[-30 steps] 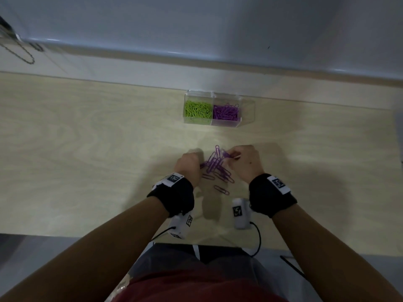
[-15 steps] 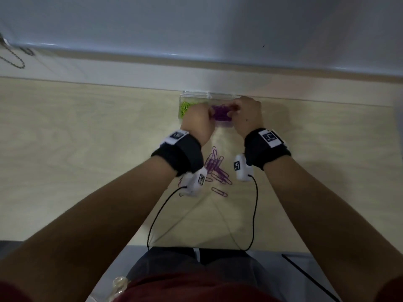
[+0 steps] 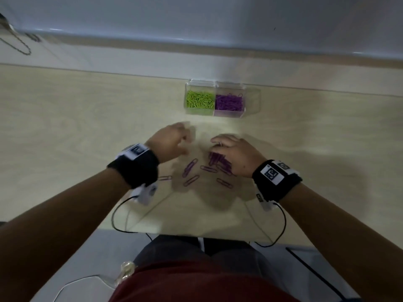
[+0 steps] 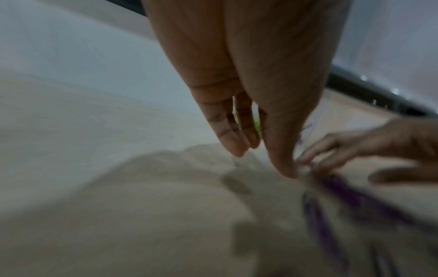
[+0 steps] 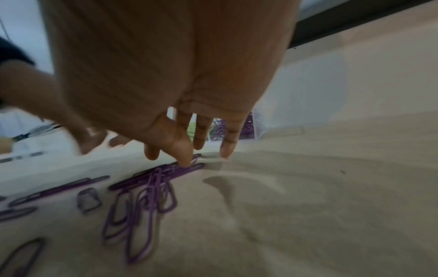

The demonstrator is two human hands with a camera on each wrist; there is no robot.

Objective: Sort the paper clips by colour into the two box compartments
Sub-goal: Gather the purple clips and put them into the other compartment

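On the pale wooden worktop (image 3: 87, 131) a clear two-compartment box (image 3: 222, 99) stood near the far edge, beside the wall. Its left compartment held green paper clips (image 3: 199, 102) and its right compartment held purple paper clips (image 3: 229, 103); no mixing of colours showed in either. Nearer the person, a loose scatter of purple clips (image 3: 209, 170) lay on the worktop between the two hands, with one pale clip (image 3: 164, 178) lying apart close to the left wristband (image 3: 136, 166). The right hand (image 3: 236, 154) was lowered palm-down over the densest part of the scatter, its fingers (image 5: 183, 150) spread and nearly straight, the tips touching or just above a bunch of overlapping clips; it gripped nothing that could be seen. The left hand (image 3: 169, 142) hovered to the left of the scatter, blurred in the head view; in the left wrist view its fingers (image 4: 227, 131) hung down loosely, close together and relaxed, holding nothing visible, with the thumb tip near the worktop beside the purple clips. The box stood well apart from both hands, beyond them. Both wrists wore black bands bearing square printed markers, and thin black cables (image 3: 117, 214) ran from the small white wrist cameras back over the near edge of the worktop.
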